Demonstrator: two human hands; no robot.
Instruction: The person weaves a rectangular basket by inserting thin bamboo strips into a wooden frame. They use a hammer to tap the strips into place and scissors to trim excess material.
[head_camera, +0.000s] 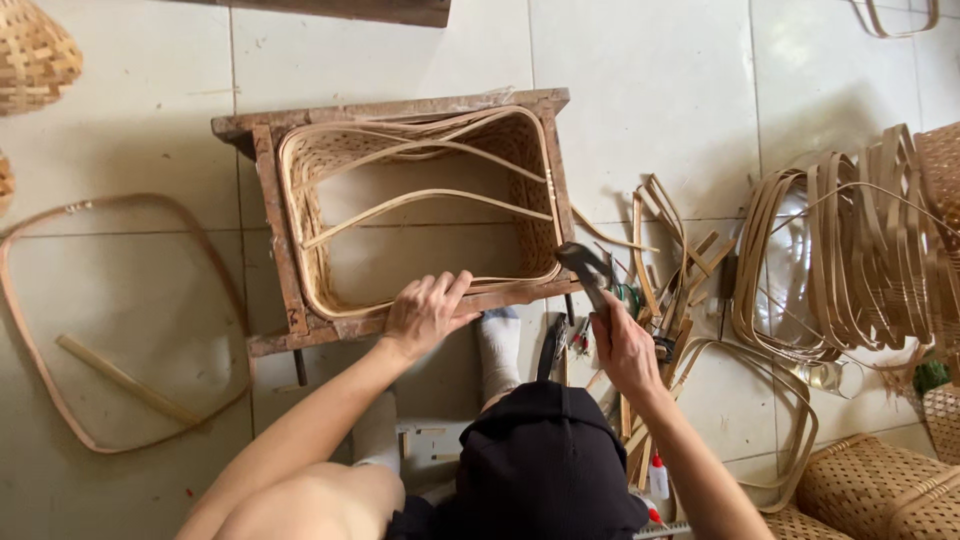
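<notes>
Nearest, a hammer (585, 268) is gripped by the right hand (625, 345), fingers wrapped round its handle. The left hand (425, 312), fingers spread, is pressed on the near rim of a woven bamboo basket (535, 215) set in a wooden frame (268, 200). Pale floor tiles (640, 90) are littered with bamboo strips (850, 250).

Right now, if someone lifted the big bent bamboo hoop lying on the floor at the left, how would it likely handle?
The bamboo hoop would probably feel light, being one thin strip around bare tile. It would likely flex and wobble, since its outline is already uneven. It seems unlikely to roll, lying flat; the loose stick inside it would stay behind.
</notes>
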